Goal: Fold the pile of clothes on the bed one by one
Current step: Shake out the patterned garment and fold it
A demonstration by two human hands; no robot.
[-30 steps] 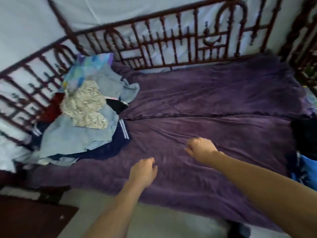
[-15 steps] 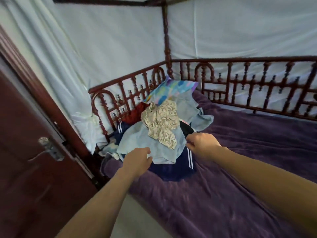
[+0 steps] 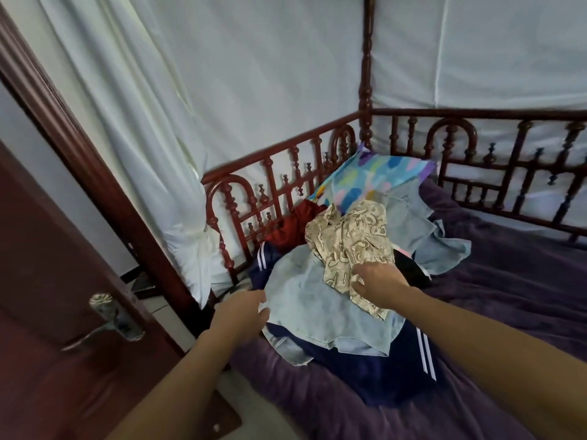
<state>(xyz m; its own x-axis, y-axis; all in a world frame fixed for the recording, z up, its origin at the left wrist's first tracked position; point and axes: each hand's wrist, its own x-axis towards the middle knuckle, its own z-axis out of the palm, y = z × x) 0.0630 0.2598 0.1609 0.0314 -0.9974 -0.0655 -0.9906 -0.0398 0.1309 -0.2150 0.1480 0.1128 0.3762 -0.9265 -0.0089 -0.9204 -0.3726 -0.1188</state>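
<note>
A pile of clothes lies at the head end of the bed with its purple blanket [image 3: 508,274]. On top sits a beige patterned garment [image 3: 349,242], over a light blue garment [image 3: 311,306] and a navy garment with white stripes [image 3: 397,369]. A red garment [image 3: 292,227] shows behind. My right hand [image 3: 378,281] rests on the lower edge of the beige garment with fingers curled into the cloth. My left hand [image 3: 241,312] touches the left edge of the light blue garment; its fingertips are hidden behind the cloth edge.
A colourful pillow [image 3: 381,176] leans in the corner against the dark red bed rail [image 3: 286,182]. White curtains [image 3: 190,122] hang behind the rail. A brown door with a metal handle [image 3: 111,315] stands at the left. The blanket to the right carries nothing.
The view has swung left toward the pile. Both hands have moved forward: the right one onto the beige garment, the left one to the edge of the light blue garment.
</note>
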